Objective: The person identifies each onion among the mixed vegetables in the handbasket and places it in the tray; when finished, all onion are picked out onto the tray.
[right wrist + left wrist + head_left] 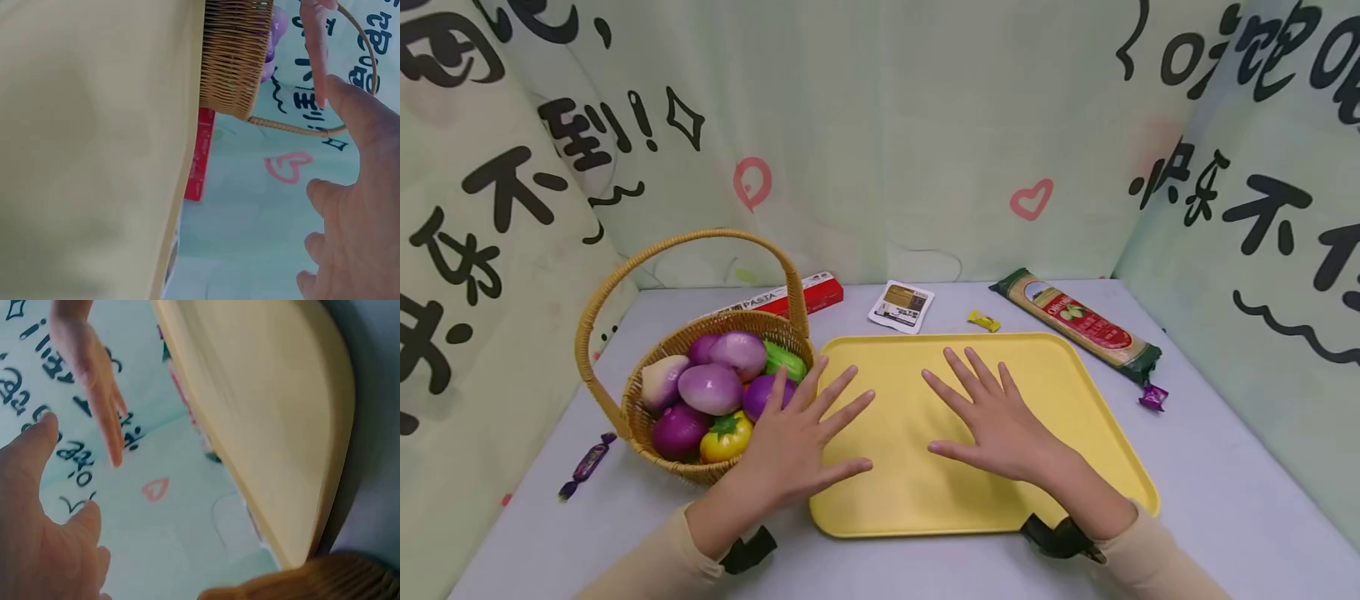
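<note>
My left hand (797,442) hovers with spread fingers over the left edge of a yellow tray (895,508), its fingertips overlapping the basket's right side in the head view. Above the tray's middle, my right hand (1000,425) is spread too, palm down and holding nothing. The wicker basket (700,475) with a tall handle stands left of the tray. Inside it lie several purple and whitish onion-like vegetables (710,388), a yellow tomato-like one (727,437) with a green top, and a green vegetable (785,361). In the right wrist view, the basket (234,59) rises beyond the tray's edge.
Behind the tray lie a red pasta box (822,293), a white packet (902,307) and a small yellow candy (983,321). A green-ended pasta bag (1082,325) lies back right, with a purple candy (1153,397) beside it. Another wrapped candy (587,467) lies left of the basket. Curtains surround the table.
</note>
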### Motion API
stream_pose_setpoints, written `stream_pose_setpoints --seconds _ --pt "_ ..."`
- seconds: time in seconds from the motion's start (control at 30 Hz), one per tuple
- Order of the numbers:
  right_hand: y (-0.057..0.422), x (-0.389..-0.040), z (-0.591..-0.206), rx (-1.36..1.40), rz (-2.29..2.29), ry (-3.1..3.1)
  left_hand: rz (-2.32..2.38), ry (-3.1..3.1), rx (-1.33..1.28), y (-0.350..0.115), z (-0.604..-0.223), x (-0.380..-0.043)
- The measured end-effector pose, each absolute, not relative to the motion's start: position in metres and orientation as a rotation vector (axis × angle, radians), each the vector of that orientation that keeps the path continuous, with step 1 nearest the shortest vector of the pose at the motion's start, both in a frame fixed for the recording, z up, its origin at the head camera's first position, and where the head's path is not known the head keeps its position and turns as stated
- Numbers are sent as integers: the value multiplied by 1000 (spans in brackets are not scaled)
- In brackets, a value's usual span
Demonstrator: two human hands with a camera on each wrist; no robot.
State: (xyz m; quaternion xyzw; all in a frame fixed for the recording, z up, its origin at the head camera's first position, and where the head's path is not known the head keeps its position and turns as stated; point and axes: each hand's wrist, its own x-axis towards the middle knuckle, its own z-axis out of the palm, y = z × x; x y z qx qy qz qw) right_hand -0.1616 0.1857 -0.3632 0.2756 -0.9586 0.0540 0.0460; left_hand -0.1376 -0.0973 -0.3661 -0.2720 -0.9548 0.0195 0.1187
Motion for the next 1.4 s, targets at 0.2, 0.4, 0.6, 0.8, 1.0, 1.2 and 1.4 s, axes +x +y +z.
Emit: stream_pose_setpoints --seconds 0.2,0.4,0.6,0.8,1.0,1.2,1.4 --pt "178 -170 -352 901 226 -2890 -44 -2668 -666 -123 -342 -141" --pt "156 -179 -339 983 355 -2833 -253 -2302 -482 -169 -303 -139" --pt "130 -193 -325 1091 589 -2780 -492 -2194 -244 -238 -268 -126" --pt "110 -204 -320 1148 828 -2747 -871 -2451 91 -294 -284 -115" --pt "92 -214 -323 1159 944 -2753 -1042 -2530 55 -311 -333 -110" --pt "77 -222 -324 1200 979 -2713 -1034 -2531 -20 -301 -352 -114" --pt "68 -228 -324 1207 987 -2715 -1021 -2451 -58 -293 -353 -117"
